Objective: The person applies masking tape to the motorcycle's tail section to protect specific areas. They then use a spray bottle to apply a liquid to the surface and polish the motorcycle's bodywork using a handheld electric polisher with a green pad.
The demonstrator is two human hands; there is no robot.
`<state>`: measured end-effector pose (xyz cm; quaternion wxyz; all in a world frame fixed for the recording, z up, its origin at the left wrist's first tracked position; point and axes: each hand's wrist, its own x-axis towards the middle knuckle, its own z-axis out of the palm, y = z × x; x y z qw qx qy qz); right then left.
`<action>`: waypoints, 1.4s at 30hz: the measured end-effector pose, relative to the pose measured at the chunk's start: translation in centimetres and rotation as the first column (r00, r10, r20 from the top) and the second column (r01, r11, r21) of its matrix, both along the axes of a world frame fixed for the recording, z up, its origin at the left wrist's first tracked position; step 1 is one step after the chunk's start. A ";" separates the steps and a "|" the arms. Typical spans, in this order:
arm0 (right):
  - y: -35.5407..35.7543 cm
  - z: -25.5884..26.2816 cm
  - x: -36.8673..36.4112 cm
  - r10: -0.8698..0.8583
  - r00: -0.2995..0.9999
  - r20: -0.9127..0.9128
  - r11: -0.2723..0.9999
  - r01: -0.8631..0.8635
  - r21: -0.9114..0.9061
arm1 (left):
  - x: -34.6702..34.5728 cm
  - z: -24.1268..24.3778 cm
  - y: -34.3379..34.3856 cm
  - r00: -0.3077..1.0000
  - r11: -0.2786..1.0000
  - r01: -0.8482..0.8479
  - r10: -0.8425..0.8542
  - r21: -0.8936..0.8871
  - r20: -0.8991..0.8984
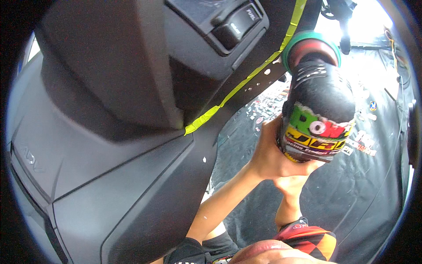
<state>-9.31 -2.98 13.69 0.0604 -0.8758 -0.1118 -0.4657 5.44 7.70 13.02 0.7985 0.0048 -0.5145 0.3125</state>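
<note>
A black power polisher [316, 99] covered in colourful stickers is held up at the right, beside a dark motor scooter's body panel [184, 184]. Its round pad [311, 49], with a green rim, is close to the panel edge; contact cannot be told. My left hand [272, 160] grips the tool's rear underside, with fingers wrapped round it. Just below, my right hand [290, 183] is also at the tool, mostly hidden behind the left hand and the polisher body. Yellow-green masking tape [245, 82] runs along the panel seam, with whitish spots beside it.
Fuel and seat switches [237, 26] sit in the scooter's upper trim. A black sheet or mat [356, 184] bearing stickers spreads behind the hands at the right. A thin cable [372, 194] crosses it. Bright light washes out the top right, where a dark fitting [344, 33] hangs.
</note>
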 end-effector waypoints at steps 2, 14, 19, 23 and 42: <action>0.9 0.4 -0.5 -0.097 0.991 -0.093 0.994 0.101 0.037 | -0.3 -0.9 -1.4 0.997 0.997 -0.074 0.074 0.005 0.012; -5.0 -3.4 -4.2 0.076 0.913 -0.400 0.996 -0.048 0.081 | -4.0 -5.7 -4.9 0.984 0.880 0.102 -0.159 0.464 0.085; -6.5 -1.2 -3.1 0.186 0.785 -0.592 0.982 -0.136 0.128 | -2.2 -7.3 -6.1 0.951 0.803 -0.308 0.244 0.510 0.191; -5.0 1.3 -3.3 0.212 0.770 -0.601 0.955 -0.032 0.295 | -2.7 -6.0 -6.4 0.939 0.816 -0.343 0.283 0.466 0.196; -3.1 5.1 -1.0 0.118 0.904 -0.411 0.992 -0.127 0.006 | 0.3 -0.4 -2.9 0.841 0.859 0.432 -0.493 0.274 0.223</action>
